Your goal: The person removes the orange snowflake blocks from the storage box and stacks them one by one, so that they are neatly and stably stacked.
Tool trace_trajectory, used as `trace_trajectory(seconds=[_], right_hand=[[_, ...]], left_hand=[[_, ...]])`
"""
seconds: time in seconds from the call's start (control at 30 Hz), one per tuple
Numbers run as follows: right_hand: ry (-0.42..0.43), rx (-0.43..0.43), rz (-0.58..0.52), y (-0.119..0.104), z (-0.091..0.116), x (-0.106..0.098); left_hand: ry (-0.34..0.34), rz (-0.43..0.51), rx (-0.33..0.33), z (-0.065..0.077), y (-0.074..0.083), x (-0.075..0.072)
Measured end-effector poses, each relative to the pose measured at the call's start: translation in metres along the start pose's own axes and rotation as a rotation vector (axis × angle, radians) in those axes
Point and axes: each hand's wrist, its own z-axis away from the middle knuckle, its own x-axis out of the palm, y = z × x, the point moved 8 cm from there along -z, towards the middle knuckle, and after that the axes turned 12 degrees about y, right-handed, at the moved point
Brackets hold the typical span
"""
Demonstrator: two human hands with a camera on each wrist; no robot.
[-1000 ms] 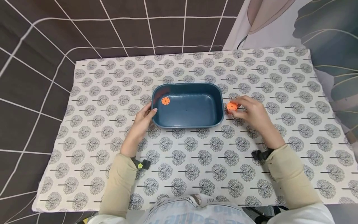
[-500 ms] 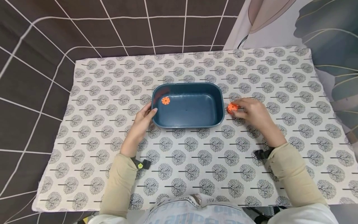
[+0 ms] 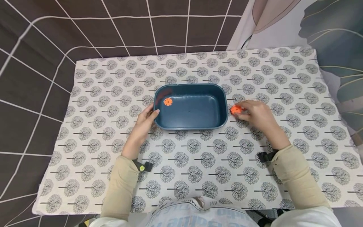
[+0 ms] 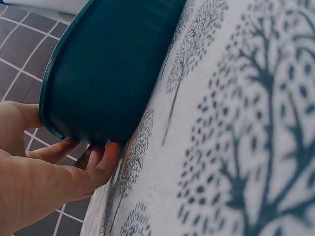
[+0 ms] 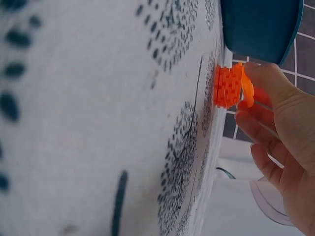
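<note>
A dark blue plastic bin (image 3: 193,116) sits mid-table, with one orange notched disc (image 3: 168,101) lying inside near its left end. My left hand (image 3: 144,124) holds the bin's left end, its thumb over the rim and fingers against the outer wall (image 4: 108,73). Just right of the bin, my right hand (image 3: 256,115) pinches an orange notched disc (image 5: 247,89) between thumb and fingers. That disc is tilted on top of a short stack of orange discs (image 5: 226,87) standing on the cloth. From the head view, the right hand partly hides the stack.
A white tablecloth with a tree print (image 3: 193,164) covers the table. Dark fabric with a white grid (image 3: 170,31) rises behind it and on the left. Pale and grey-green leaf-patterned cloth (image 3: 334,41) hangs at the right.
My right hand has shifted slightly right and down with its fingers at the orange discs. The left hand and bin stay put.
</note>
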Motion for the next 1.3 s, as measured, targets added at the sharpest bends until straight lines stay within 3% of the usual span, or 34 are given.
trace_trajectory(seconds=[0.8, 1.13, 1.3], right_hand=[[0.054, -0.026, 0.005, -0.004, 0.003, -0.007], [0.139, -0.059, -0.020, -0.014, -0.008, -0.014], [0.127, -0.022, -0.019, -0.019, -0.015, -0.015]], left_hand=[[-0.004, -0.012, 0.020, -0.001, 0.001, 0.002], [-0.003, -0.027, 0.018, -0.001, 0.000, 0.001], [-0.002, -0.034, -0.007, 0.000, -0.001, 0.001]])
